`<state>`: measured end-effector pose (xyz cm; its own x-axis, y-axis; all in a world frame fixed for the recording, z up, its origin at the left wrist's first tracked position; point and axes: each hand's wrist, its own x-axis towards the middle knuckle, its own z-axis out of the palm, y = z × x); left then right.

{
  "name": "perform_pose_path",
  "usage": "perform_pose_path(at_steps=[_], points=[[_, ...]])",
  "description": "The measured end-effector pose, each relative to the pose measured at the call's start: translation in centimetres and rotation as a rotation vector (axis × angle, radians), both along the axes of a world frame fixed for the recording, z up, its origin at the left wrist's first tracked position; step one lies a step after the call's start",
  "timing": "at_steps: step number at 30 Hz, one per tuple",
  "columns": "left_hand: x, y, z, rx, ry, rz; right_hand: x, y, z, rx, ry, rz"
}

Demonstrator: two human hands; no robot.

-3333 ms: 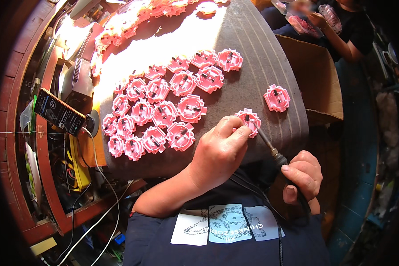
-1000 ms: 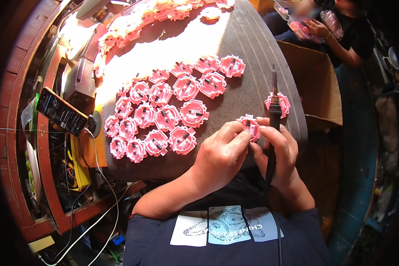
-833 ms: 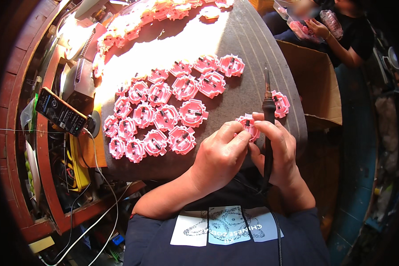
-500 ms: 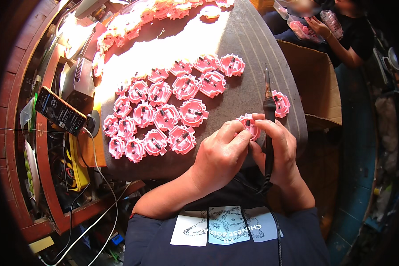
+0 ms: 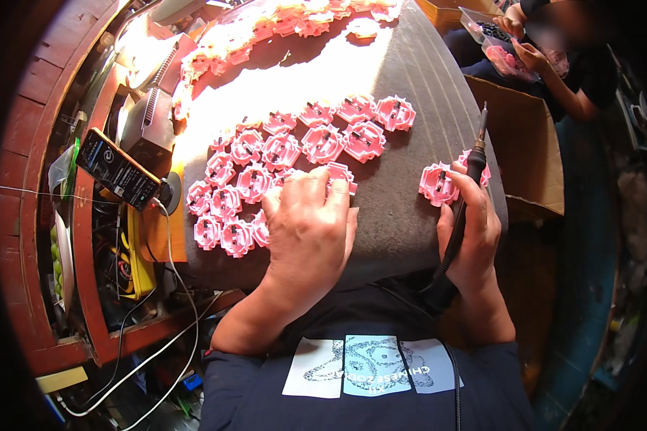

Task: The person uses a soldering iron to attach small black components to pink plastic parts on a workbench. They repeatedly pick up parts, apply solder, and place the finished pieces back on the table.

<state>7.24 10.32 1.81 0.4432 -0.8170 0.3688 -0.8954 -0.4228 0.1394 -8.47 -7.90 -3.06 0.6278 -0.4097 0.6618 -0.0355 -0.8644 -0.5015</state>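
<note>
My right hand grips a black-handled soldering iron, its metal tip pointing up and away. The thumb and forefinger of that hand are at a round pink plastic part with black pieces inside. Another pink part sits partly hidden behind the iron. Over the near right end of the rows of pink parts lies my left hand, fingers stretched forward and thumb apart. Its fingertips reach a pink part, and the hand covers others.
A heap of pink parts lies in bright light at the far side of the grey table. On the left stands a phone with a white cable. A cardboard box is at right; beyond it another person handles plastic containers.
My left hand has left the pink part near my right hand and moved left over the rows. The right hand and soldering iron have shifted slightly right. The whole view has shifted a little.
</note>
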Motion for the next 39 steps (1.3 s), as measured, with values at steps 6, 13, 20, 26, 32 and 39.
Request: perform_pose_path(at_steps=[6, 13, 20, 26, 32, 39], points=[[-2.4, -1.1, -0.9, 0.030, 0.017, -0.193, -1.3, 0.4, -1.4, 0.088, -0.107, 0.045], [-1.0, -1.5, 0.0, -0.069, 0.121, -0.356, -1.4, 0.1, -1.6, 0.048, -0.188, 0.109], [-2.8, -1.7, -0.7, -0.061, 0.181, -0.327, -1.5, 0.0, -1.9, 0.020, -0.202, 0.134], [-3.2, -0.9, -0.3, -0.128, 0.267, -0.331, -2.4, 0.9, -2.0, 0.034, -0.203, 0.152], [-3.0, -0.9, -1.4, -0.150, 0.377, -0.457, -3.0, 2.1, -2.0, 0.070, -0.213, 0.214], [-4.0, -0.3, -2.3, -0.196, 0.509, -0.487, -2.2, 3.7, -1.9, -0.031, -0.187, 0.274]])
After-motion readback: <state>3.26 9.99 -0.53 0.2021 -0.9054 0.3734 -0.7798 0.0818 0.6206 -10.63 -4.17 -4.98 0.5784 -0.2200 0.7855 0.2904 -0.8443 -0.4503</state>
